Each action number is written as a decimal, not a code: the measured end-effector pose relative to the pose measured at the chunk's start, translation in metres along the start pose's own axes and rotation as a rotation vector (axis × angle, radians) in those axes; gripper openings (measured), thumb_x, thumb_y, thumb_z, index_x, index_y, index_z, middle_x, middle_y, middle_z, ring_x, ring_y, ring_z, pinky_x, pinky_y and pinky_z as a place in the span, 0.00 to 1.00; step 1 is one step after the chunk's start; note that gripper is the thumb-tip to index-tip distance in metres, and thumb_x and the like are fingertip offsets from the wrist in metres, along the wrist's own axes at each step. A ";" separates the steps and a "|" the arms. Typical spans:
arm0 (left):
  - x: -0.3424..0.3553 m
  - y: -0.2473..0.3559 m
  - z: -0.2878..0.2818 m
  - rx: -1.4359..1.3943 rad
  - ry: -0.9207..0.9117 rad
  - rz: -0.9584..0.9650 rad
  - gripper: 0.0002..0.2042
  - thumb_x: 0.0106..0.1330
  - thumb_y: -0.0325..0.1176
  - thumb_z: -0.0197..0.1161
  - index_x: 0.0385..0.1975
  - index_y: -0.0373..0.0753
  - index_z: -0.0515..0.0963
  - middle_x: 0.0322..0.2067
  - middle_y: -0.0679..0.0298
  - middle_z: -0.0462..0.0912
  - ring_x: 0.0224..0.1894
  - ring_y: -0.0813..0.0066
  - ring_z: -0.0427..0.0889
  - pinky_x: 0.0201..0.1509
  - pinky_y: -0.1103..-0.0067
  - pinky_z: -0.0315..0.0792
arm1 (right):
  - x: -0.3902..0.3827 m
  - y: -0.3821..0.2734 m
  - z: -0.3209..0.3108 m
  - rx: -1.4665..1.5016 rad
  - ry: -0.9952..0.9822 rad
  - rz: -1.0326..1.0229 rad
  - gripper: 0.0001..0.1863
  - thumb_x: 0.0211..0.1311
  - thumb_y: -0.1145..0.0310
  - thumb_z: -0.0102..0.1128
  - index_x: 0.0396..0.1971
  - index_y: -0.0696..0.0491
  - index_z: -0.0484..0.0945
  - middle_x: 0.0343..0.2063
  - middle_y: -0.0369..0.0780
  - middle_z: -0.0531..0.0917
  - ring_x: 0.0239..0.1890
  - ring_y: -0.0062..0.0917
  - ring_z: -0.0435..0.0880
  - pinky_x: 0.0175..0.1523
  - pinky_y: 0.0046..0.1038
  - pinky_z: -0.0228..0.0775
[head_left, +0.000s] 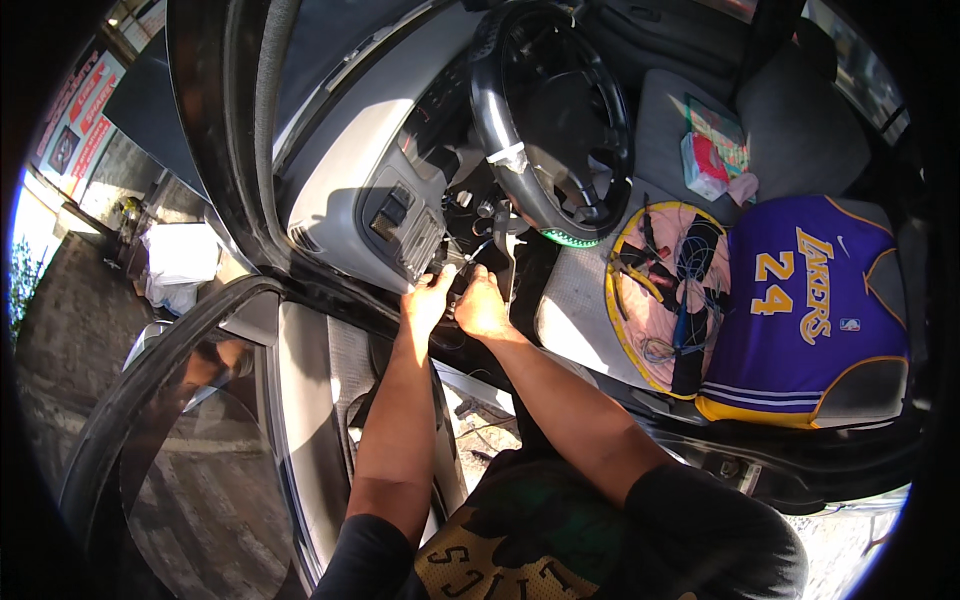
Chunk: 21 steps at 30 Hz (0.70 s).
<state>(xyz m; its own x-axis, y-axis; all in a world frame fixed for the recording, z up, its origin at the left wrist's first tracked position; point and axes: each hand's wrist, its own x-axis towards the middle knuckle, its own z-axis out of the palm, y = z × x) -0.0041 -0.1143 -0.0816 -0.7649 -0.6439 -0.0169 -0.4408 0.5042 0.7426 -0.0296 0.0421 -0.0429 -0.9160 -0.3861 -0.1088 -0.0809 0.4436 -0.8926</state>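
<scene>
- Nearly touching, the left hand (427,300) and right hand (482,302) meet low at the dashboard (345,215), beside exposed wiring (487,210), probably to reach one spot.
- Both curl inward; what either grips, I cannot tell.
- Coiled cables (697,255) and a yellow-handled tool (642,284) lie on the driver's seat (577,318), likely for easy reach.
- A purple basketball jersey (800,345) dresses the backrest, perhaps as a cover.

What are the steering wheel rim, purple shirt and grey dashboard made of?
Steering wheel rim: perhaps leather-look vinyl or plastic, because it's black and glossy. Purple shirt: likely smooth cloth, since it drapes. Grey dashboard: probably hard plastic; it looks dull and has molded curves.
</scene>
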 end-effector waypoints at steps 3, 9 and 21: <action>0.005 0.006 0.007 0.003 -0.034 -0.058 0.21 0.70 0.50 0.67 0.33 0.34 0.86 0.26 0.62 0.86 0.32 0.71 0.82 0.42 0.73 0.75 | 0.025 0.014 0.010 -0.312 -0.201 -0.120 0.33 0.56 0.77 0.62 0.63 0.67 0.66 0.60 0.64 0.73 0.66 0.57 0.73 0.69 0.46 0.70; -0.023 0.020 -0.012 -0.027 -0.073 0.145 0.13 0.71 0.40 0.68 0.37 0.34 0.86 0.27 0.58 0.87 0.28 0.71 0.82 0.38 0.72 0.77 | 0.011 0.018 0.008 -0.052 -0.071 -0.103 0.24 0.52 0.72 0.66 0.50 0.65 0.77 0.47 0.61 0.84 0.54 0.54 0.84 0.62 0.43 0.77; 0.018 -0.004 -0.010 0.062 -0.089 0.076 0.26 0.73 0.55 0.62 0.37 0.31 0.85 0.31 0.53 0.89 0.39 0.56 0.87 0.48 0.66 0.76 | 0.026 0.012 0.022 -0.090 -0.072 -0.096 0.30 0.58 0.78 0.59 0.63 0.68 0.66 0.59 0.66 0.70 0.60 0.59 0.79 0.66 0.45 0.74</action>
<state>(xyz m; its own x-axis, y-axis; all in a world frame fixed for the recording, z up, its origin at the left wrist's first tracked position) -0.0114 -0.1338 -0.0781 -0.8345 -0.5504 -0.0239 -0.4065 0.5859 0.7011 -0.0459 0.0200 -0.0662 -0.8721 -0.4857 -0.0591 -0.2045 0.4716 -0.8578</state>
